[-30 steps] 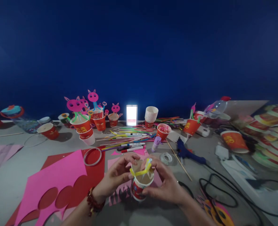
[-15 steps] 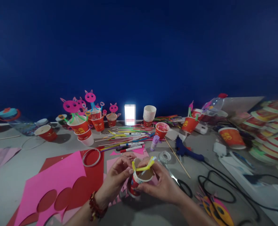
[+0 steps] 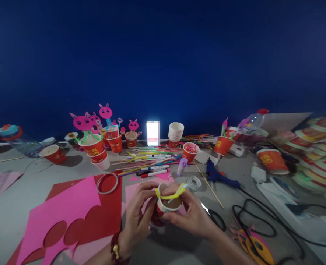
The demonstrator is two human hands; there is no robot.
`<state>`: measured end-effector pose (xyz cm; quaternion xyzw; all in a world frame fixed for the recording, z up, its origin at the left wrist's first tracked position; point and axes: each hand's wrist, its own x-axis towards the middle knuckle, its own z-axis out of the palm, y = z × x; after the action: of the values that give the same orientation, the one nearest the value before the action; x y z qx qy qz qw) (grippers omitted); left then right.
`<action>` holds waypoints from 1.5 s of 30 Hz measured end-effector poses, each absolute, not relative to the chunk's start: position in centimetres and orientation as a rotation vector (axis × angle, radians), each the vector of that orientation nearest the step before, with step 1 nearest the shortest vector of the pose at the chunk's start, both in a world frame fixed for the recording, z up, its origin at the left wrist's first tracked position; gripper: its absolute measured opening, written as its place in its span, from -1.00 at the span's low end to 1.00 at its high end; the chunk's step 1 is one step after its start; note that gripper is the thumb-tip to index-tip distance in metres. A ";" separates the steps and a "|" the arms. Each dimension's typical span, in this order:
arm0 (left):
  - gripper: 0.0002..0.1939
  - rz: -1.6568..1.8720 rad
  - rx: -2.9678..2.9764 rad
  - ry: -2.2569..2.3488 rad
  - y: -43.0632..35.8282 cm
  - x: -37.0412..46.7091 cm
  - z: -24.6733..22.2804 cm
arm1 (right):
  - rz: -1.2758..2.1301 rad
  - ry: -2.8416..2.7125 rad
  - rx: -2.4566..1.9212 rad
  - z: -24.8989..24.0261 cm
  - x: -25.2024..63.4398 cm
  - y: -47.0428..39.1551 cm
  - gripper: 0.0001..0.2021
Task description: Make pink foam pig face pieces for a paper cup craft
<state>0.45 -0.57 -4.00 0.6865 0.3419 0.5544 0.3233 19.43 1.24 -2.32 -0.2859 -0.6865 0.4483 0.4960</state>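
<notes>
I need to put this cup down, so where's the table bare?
A wide bare patch of table is at left, between the bright pink sheet and pale pink paper. A smaller one lies this side of the cup, between your bracelet and right forearm. It's crowded beyond with pens, and rightward around the glue gun.

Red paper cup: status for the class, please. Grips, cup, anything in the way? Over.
Right grip holding red paper cup; left grip against its left side. Bent yellow strip across cup's mouth. Black-handled scissors near right grip, possibly in the way.
</notes>
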 end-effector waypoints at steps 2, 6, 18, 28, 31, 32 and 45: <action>-0.66 1.405 1.947 0.924 -0.9 0.2 -4.0 | 1.082 -1.644 -0.672 -2.2 19.4 1.2 -0.66; -0.56 1.270 2.080 0.974 -1.5 0.1 -4.1 | 1.055 -1.637 -0.649 -2.1 19.3 1.2 -0.68; -0.58 1.112 2.011 1.106 -1.7 0.4 -2.2 | 0.712 -1.820 -0.723 -1.9 19.2 1.5 -0.73; -0.60 1.068 1.941 1.070 -1.7 0.6 -2.2 | 0.767 -1.857 -0.692 -1.5 19.3 1.3 -0.66; -0.66 1.088 1.917 1.104 -1.5 0.6 -2.7 | 0.871 -1.851 -0.690 -1.3 19.5 1.1 -0.62; -0.67 1.085 1.918 1.127 -1.5 0.6 -2.8 | 0.905 -1.844 -0.688 -1.3 19.5 1.0 -0.61; -0.62 1.104 1.896 1.091 -1.9 0.8 -2.7 | 0.945 -1.773 -0.686 -0.7 20.0 0.6 -0.64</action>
<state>0.84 -1.87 -2.70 0.7280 0.4188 0.4238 0.3391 20.05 0.64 -0.67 -0.2820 -0.7292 0.3886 0.4875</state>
